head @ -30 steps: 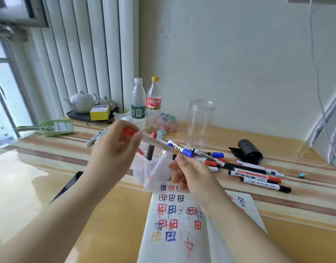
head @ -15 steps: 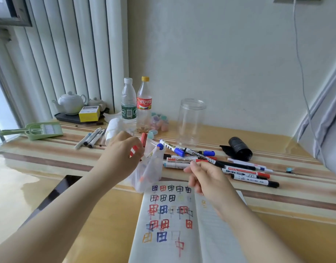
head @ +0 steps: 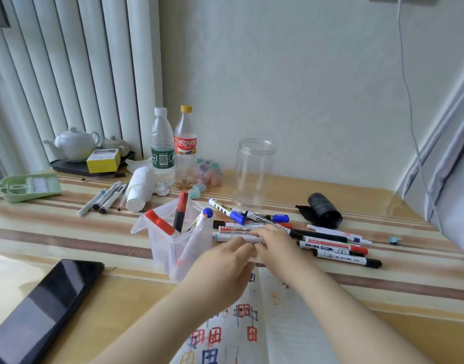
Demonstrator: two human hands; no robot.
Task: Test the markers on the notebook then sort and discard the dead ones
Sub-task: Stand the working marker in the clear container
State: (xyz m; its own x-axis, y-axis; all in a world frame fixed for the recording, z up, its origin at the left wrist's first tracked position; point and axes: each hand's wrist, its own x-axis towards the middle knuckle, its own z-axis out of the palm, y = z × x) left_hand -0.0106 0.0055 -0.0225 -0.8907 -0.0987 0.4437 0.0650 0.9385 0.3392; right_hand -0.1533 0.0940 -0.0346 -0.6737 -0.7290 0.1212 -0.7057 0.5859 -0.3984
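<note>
An open notebook with red and blue test squares lies at the near edge. Behind it a pile of markers is spread over the striped table. My right hand has its fingertips curled onto a white marker with a pale blue end, at the pile's left edge. My left hand hovers just left of it, fingers relaxed and blurred near that marker. A clear plastic bin to the left holds a red-capped marker, a dark red one and a blue-capped one.
A few pens lie apart at the back left, beside a tissue roll. A clear jar, two bottles and a black bag roll stand behind. A dark phone lies near left, a green dustpan far left.
My left hand let the red-capped marker go into the clear bin and moved right. My right hand went forward onto the white marker in the pile. The view tilted down slightly.
</note>
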